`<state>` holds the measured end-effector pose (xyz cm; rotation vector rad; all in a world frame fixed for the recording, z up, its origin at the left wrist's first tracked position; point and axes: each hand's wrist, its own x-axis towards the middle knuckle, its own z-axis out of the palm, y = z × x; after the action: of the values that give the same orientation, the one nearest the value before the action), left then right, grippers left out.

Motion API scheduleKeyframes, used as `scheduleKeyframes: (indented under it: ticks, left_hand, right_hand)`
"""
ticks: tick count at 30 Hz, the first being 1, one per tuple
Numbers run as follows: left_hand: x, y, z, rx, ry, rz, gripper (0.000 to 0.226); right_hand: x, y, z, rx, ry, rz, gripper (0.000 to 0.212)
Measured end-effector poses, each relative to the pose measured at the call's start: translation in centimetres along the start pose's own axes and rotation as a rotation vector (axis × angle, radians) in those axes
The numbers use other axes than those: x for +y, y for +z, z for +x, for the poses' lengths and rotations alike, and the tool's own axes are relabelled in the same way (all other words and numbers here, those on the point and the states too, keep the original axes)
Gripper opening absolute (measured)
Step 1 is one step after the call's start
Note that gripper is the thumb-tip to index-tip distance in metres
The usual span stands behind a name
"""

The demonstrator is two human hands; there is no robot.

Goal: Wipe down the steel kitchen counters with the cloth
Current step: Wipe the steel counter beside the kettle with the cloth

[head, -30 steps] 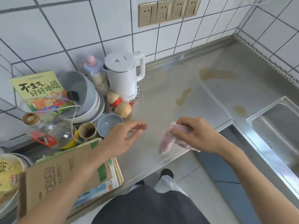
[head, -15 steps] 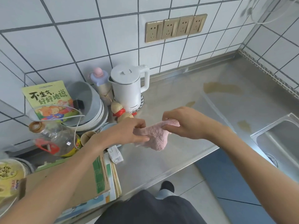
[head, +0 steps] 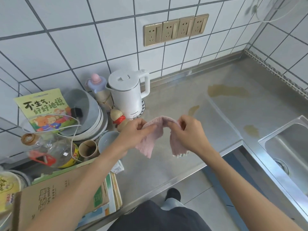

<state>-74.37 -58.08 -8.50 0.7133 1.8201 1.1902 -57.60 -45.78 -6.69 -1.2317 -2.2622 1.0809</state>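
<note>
**Pink cloth stretched over steel desk**

Holding the pink cloth (head: 160, 129) up above the steel desk (head: 166, 160), spread in an arch between left hand (head: 135, 133) and right hand (head: 187, 134), fingers of each curled and pinching an upper corner, ends hanging free. Farther back, brown stains (head: 227, 91) on bare steel, white electric kettle (head: 127, 94) left of them, sink (head: 290, 147) at right, gold wall sockets (head: 175, 30) beyond.
</note>
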Motion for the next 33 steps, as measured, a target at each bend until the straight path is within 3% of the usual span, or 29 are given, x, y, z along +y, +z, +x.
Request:
scheduleKeyframes:
  ticks: [3,10,12,14,18,20,23,25,27,30,33]
  left_hand:
    - [0.0,1.7,-0.4,0.075,-0.037,-0.061,0.027]
    - [-0.8,2.9,-2.1,-0.085,-0.109,-0.314,0.070]
    - [-1.7,2.4,-2.0,-0.098,-0.157,-0.422,0.067]
    - [-2.3,2.4,-1.9,-0.086,-0.184,-0.451,0.057]
    - [-2.9,3.3,-2.0,-0.048,-0.206,-0.474,0.024]
    - [-3.1,4.0,-2.2,-0.025,-0.200,-0.485,0.018]
    - [-3.7,6.0,-3.0,-0.062,-0.143,-0.395,0.024]
    - [-4.1,7.9,-3.8,-0.153,-0.064,-0.325,0.039]
    - [-5.2,9.3,-4.2,-0.231,-0.048,-0.266,0.052]
    - [-7.4,10.0,-4.0,-0.269,-0.090,-0.213,0.037]
    - [-10.0,9.7,-2.9,-0.191,-0.108,-0.153,0.031]
  right_hand:
    - [-0.4,1.3,-1.0,-0.022,0.014,0.036,0.038]
    - [-1.7,2.7,-2.4,-0.217,0.137,0.468,0.041]
    - [-1.3,2.4,-2.5,-0.301,0.147,0.574,0.041]
    - [-0.7,2.2,-2.5,-0.257,0.174,0.669,0.036]
    - [1.5,2.7,-2.7,0.035,0.184,0.406,0.018]
    - [2.5,3.2,-3.2,-0.032,0.262,0.423,0.025]
    - [3.3,4.4,-4.0,-0.257,0.450,0.758,0.053]
    - [4.1,5.4,-4.3,-0.325,0.513,0.882,0.050]
    - [5.0,6.0,-4.4,-0.294,0.648,0.901,0.032]
    - [7.7,5.9,-3.9,-0.149,0.954,1.025,0.022]
    - [10.4,4.5,-3.1,-0.017,0.960,0.908,0.025]
